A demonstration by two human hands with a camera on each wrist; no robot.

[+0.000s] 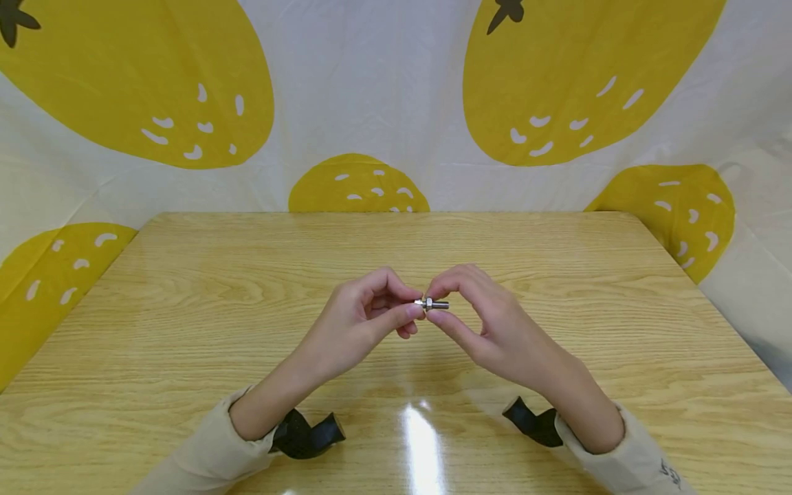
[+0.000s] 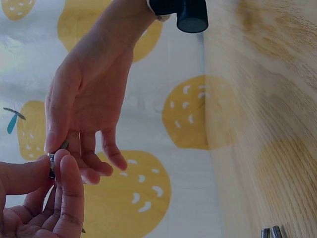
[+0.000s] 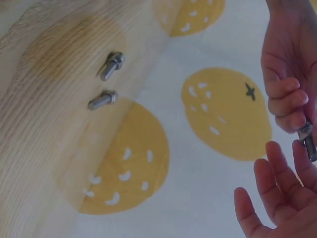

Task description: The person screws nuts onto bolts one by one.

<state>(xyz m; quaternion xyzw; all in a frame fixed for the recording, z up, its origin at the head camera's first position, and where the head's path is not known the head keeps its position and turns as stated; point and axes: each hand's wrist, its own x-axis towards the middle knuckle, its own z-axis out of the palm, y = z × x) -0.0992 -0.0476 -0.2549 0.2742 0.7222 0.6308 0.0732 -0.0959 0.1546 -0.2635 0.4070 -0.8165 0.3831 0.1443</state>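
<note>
A small silver bolt (image 1: 442, 305) is held level above the table, its threaded end toward the right. My left hand (image 1: 355, 320) pinches its head end between thumb and forefinger, which partly cover it. A hex nut (image 1: 430, 303) sits around the shank close to that end. From the other side, the thumb and forefinger of my right hand (image 1: 495, 323) pinch the nut. In the right wrist view the bolt (image 3: 310, 148) hangs out below the curled fingers of my left hand (image 3: 285, 99), and the other fingers of my right hand (image 3: 277, 198) are spread.
Two more bolts with hardware at one end, an upper bolt (image 3: 110, 68) and a lower bolt (image 3: 100, 101), lie on the wooden table (image 1: 216, 309). A white cloth with yellow fruit shapes (image 1: 371, 82) hangs behind the table. Black wrist mounts (image 1: 309, 436) sit at both cuffs.
</note>
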